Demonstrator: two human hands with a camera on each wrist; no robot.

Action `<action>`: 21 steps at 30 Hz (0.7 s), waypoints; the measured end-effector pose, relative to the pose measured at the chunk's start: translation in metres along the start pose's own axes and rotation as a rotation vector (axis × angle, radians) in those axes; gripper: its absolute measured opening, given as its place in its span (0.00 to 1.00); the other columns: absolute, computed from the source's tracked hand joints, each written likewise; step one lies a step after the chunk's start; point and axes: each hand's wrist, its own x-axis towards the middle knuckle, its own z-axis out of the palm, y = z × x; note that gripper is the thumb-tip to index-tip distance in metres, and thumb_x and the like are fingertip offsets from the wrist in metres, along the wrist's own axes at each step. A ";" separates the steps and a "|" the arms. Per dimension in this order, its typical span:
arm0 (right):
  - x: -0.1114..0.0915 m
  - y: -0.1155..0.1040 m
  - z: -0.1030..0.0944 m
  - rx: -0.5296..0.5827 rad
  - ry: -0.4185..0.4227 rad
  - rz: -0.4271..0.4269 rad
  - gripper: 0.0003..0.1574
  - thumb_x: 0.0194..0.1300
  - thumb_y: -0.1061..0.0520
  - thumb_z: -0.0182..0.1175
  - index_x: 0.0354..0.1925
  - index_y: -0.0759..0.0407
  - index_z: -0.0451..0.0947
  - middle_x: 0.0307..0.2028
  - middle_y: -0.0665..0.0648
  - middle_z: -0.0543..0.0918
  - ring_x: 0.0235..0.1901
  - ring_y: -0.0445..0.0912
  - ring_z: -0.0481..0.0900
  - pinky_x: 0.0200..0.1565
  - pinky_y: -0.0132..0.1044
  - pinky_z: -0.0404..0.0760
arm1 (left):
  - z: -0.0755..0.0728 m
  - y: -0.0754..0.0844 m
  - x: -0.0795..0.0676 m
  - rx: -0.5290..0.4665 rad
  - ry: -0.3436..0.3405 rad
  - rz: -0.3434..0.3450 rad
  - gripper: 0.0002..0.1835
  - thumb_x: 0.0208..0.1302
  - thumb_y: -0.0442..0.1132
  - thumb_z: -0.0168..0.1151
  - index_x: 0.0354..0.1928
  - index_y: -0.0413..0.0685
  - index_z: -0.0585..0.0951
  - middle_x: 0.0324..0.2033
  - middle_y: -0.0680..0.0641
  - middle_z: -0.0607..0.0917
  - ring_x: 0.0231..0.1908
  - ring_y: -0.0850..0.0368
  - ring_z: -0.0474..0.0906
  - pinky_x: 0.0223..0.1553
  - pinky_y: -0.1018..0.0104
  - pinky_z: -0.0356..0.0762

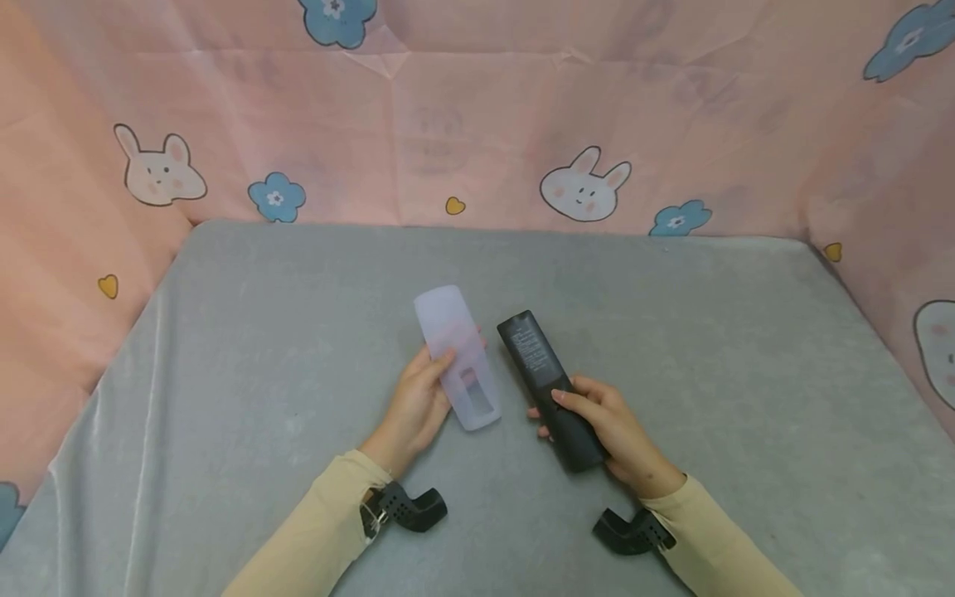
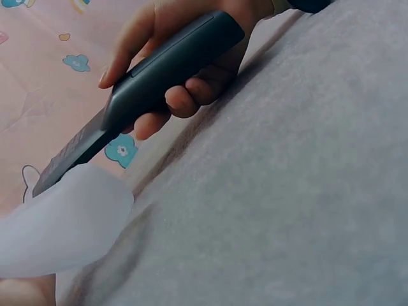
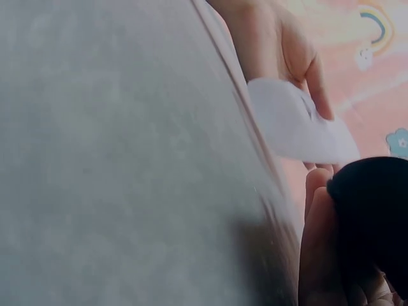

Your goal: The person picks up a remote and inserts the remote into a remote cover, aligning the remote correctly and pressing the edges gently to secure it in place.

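Observation:
My left hand [image 1: 416, 406] holds a translucent whitish silicone remote cover [image 1: 448, 319], thumb on its face and fingers behind. An oblong cut-out shows near the cover's lower end. To its right, my right hand [image 1: 610, 423] grips a black remote control [image 1: 574, 435] around its lower half, thumb across the upper face. Small pale print covers the remote's far part. Both things tilt with their far ends leaning left, a narrow gap between them in the head view. From the left wrist, the remote [image 2: 172, 60] appears above the grey cloth, its far end partly behind the cover [image 2: 70, 223].
A grey cloth [image 1: 283, 356] covers the table. Pink curtain [image 1: 485, 108] with rabbits, flowers and hearts hangs behind and along both sides. Black wrist-camera mounts [image 1: 410, 507] sit on both sleeves, near the table.

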 end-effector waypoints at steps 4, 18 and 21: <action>-0.002 -0.001 0.004 -0.004 -0.011 0.008 0.27 0.69 0.59 0.53 0.56 0.78 0.61 0.39 0.69 0.83 0.31 0.52 0.84 0.39 0.43 0.82 | 0.000 0.000 0.000 0.003 -0.010 0.009 0.24 0.73 0.29 0.36 0.69 0.35 0.56 0.65 0.35 0.64 0.60 0.50 0.69 0.63 0.54 0.61; -0.005 0.002 0.014 -0.014 -0.121 0.013 0.26 0.69 0.60 0.52 0.55 0.79 0.61 0.39 0.68 0.83 0.31 0.52 0.84 0.38 0.42 0.83 | 0.002 0.001 0.000 0.019 0.064 0.053 0.23 0.73 0.30 0.38 0.68 0.35 0.57 0.61 0.40 0.72 0.55 0.56 0.71 0.57 0.59 0.67; -0.005 0.002 0.016 -0.023 -0.141 0.008 0.25 0.69 0.60 0.52 0.54 0.80 0.62 0.38 0.68 0.83 0.31 0.52 0.84 0.38 0.43 0.83 | 0.002 0.002 0.000 0.012 0.079 0.062 0.22 0.73 0.30 0.38 0.67 0.35 0.58 0.57 0.42 0.74 0.53 0.56 0.73 0.56 0.59 0.69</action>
